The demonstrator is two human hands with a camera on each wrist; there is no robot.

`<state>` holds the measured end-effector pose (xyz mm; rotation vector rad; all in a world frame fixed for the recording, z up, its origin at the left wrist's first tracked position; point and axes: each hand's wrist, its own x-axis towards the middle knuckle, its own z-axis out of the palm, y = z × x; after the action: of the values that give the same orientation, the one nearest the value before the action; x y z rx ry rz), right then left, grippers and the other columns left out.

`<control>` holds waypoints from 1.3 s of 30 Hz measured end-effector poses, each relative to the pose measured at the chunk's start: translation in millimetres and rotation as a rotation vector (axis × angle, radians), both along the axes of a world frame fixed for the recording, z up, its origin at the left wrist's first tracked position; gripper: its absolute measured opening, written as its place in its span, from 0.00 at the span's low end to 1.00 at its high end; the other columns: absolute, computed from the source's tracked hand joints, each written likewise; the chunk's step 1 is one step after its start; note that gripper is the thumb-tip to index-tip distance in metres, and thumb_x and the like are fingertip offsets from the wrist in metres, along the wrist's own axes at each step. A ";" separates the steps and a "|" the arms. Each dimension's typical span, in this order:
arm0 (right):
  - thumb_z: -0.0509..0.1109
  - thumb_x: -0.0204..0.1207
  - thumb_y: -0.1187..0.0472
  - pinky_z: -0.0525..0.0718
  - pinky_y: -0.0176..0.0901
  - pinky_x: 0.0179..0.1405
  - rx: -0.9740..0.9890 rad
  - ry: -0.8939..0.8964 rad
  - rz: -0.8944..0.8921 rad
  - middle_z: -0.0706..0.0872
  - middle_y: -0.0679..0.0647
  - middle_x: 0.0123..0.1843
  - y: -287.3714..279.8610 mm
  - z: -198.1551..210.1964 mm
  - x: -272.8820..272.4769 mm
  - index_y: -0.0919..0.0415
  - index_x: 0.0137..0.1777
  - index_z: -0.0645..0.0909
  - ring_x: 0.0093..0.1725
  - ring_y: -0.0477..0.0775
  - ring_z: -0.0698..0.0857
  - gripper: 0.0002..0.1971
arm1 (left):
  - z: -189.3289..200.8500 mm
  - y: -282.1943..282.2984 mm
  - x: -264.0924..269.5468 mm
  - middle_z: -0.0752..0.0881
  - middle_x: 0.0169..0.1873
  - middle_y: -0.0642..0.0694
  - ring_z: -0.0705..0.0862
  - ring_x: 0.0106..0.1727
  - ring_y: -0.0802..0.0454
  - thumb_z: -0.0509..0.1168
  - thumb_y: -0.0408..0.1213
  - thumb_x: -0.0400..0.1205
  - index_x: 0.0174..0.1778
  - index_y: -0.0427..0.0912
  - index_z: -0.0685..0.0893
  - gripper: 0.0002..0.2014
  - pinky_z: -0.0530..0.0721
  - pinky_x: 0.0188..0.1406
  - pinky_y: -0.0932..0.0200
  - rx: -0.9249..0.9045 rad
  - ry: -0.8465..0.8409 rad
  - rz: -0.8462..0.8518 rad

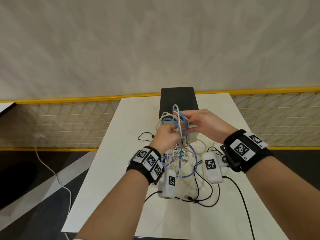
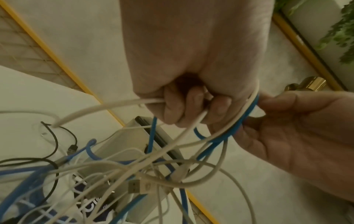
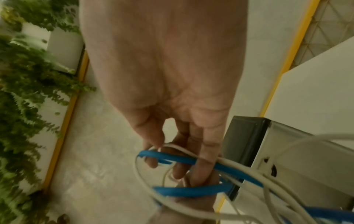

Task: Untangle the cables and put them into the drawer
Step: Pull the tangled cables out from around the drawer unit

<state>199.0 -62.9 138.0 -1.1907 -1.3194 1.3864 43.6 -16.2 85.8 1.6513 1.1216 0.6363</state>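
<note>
Cables (image 1: 174, 122), a blue and white tangle, hang lifted above mid-bench (image 1: 107, 170). Left hand (image 1: 164, 135) fists white strands; right hand (image 1: 200, 123) pinches a blue loop, seemingly. Drawer unit (image 1: 178, 99) stands at the far edge, bare surface either side.

Head view: even, soft overhead light, sharp, wide-angle bend at edges. Wrist views dimmer, yellowish, motion blur esp. foliage (image 3: 28, 91), cables (image 2: 134, 174) soft.
</note>
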 end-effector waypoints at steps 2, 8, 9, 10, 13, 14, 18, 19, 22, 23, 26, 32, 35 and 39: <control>0.54 0.76 0.79 0.86 0.51 0.57 0.051 -0.084 0.023 0.88 0.65 0.59 0.5 -0.7 0.8 0.61 0.68 0.81 0.55 0.59 0.88 0.26 | -5.1 1.5 3.9 0.86 0.36 0.39 0.79 0.35 0.47 0.69 0.32 0.78 0.46 0.41 0.89 0.05 0.80 0.38 0.51 0.005 0.043 -0.042; 0.64 0.79 0.75 0.86 0.45 0.49 0.251 -0.344 -0.094 0.79 0.63 0.42 0.6 -7.1 17.5 0.47 0.65 0.83 0.45 0.53 0.82 0.23 | -9.9 1.4 7.5 0.90 0.40 0.54 0.86 0.40 0.64 0.71 0.35 0.80 0.47 0.45 0.92 0.05 0.82 0.46 0.67 0.036 0.160 -0.160; 0.65 0.79 0.74 0.86 0.37 0.45 0.297 -0.353 -0.183 0.81 0.61 0.42 1.6 -5.5 18.0 0.50 0.63 0.83 0.42 0.47 0.83 0.20 | -9.3 -0.4 7.5 0.90 0.41 0.53 0.87 0.44 0.58 0.73 0.40 0.80 0.45 0.46 0.92 0.04 0.83 0.48 0.62 0.040 0.206 -0.171; 0.66 0.79 0.73 0.84 0.32 0.40 0.352 -0.351 -0.298 0.82 0.56 0.42 3.7 -3.3 18.8 0.53 0.62 0.84 0.38 0.40 0.83 0.18 | -11.8 -0.6 6.8 0.90 0.41 0.51 0.87 0.45 0.53 0.73 0.44 0.80 0.42 0.46 0.91 0.06 0.83 0.48 0.58 0.057 0.263 -0.181; 0.71 0.77 0.69 0.80 0.27 0.32 0.467 -0.267 -0.577 0.84 0.51 0.38 12.2 7.3 23.8 0.56 0.56 0.87 0.29 0.37 0.83 0.11 | -14.9 -3.3 6.5 0.90 0.45 0.38 0.87 0.46 0.42 0.68 0.36 0.81 0.47 0.35 0.90 0.08 0.84 0.48 0.50 0.138 0.423 -0.169; 0.71 0.77 0.68 0.81 0.28 0.32 0.472 -0.249 -0.609 0.84 0.52 0.38 14.7 10.1 25.6 0.56 0.54 0.87 0.29 0.39 0.83 0.10 | -16.6 -1.9 6.6 0.90 0.48 0.37 0.86 0.46 0.42 0.66 0.30 0.81 0.49 0.32 0.90 0.09 0.84 0.48 0.52 0.160 0.442 -0.156; 0.70 0.77 0.67 0.84 0.36 0.44 0.455 -0.391 -0.553 0.86 0.52 0.42 16.4 6.3 30.2 0.55 0.47 0.87 0.37 0.42 0.85 0.07 | -10.6 3.3 2.9 0.89 0.52 0.37 0.86 0.54 0.42 0.67 0.31 0.81 0.56 0.31 0.87 0.10 0.82 0.53 0.56 0.118 0.414 -0.089; 0.70 0.77 0.68 0.82 0.36 0.48 0.450 -0.508 -0.527 0.85 0.52 0.45 15.2 2.8 32.2 0.55 0.47 0.87 0.40 0.43 0.84 0.07 | -8.2 6.1 -0.1 0.89 0.51 0.37 0.87 0.55 0.40 0.69 0.33 0.80 0.55 0.33 0.88 0.10 0.84 0.55 0.53 0.102 0.409 -0.086; 0.69 0.78 0.66 0.74 0.35 0.56 0.386 -0.827 -0.413 0.81 0.52 0.52 8.2 -11.4 31.1 0.55 0.53 0.86 0.50 0.47 0.81 0.09 | 2.3 10.4 -9.4 0.88 0.48 0.40 0.86 0.54 0.41 0.71 0.37 0.80 0.52 0.35 0.87 0.10 0.82 0.49 0.55 0.138 0.597 -0.174; 0.69 0.78 0.63 0.74 0.35 0.58 0.361 -0.833 -0.390 0.80 0.53 0.53 4.8 -16.1 25.9 0.55 0.56 0.86 0.51 0.47 0.80 0.09 | 7.0 11.4 -11.2 0.87 0.45 0.40 0.86 0.53 0.40 0.68 0.37 0.81 0.46 0.35 0.85 0.08 0.79 0.45 0.56 0.162 0.674 -0.213; 0.72 0.73 0.45 0.77 0.37 0.54 0.305 -0.750 -0.239 0.77 0.51 0.52 -2.5 -30.0 -0.3 0.53 0.62 0.81 0.50 0.45 0.78 0.20 | 25.4 11.9 -11.5 0.80 0.37 0.42 0.83 0.43 0.40 0.61 0.36 0.84 0.36 0.39 0.79 0.11 0.73 0.38 0.57 0.230 0.684 -0.185; 0.71 0.76 0.58 0.78 0.45 0.50 0.252 -1.017 -0.199 0.76 0.55 0.55 8.2 -71.5 -7.7 0.54 0.62 0.79 0.52 0.60 0.82 0.15 | 60.7 8.9 -19.4 0.88 0.45 0.45 0.76 0.28 0.58 0.61 0.40 0.87 0.48 0.40 0.92 0.14 0.73 0.34 0.61 0.402 0.428 0.075; 0.69 0.78 0.59 0.80 0.51 0.57 0.193 -1.081 -0.267 0.78 0.59 0.59 7.8 -81.1 1.0 0.54 0.63 0.81 0.57 0.64 0.82 0.14 | 76.5 12.9 -31.1 0.89 0.51 0.49 0.80 0.37 0.58 0.61 0.40 0.87 0.46 0.44 0.92 0.14 0.73 0.40 0.62 0.463 0.326 0.143; 0.72 0.76 0.58 0.80 0.47 0.60 0.376 -0.890 -0.311 0.76 0.57 0.59 7.9 -73.5 -5.7 0.56 0.66 0.79 0.53 0.55 0.81 0.18 | 88.8 13.5 -40.7 0.90 0.49 0.53 0.81 0.49 0.55 0.62 0.43 0.86 0.43 0.52 0.91 0.12 0.74 0.49 0.58 0.520 0.306 0.039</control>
<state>193.3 -54.9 64.5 -1.7229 -1.7725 0.3232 2.9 -2.7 174.6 2.2327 1.2770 0.7622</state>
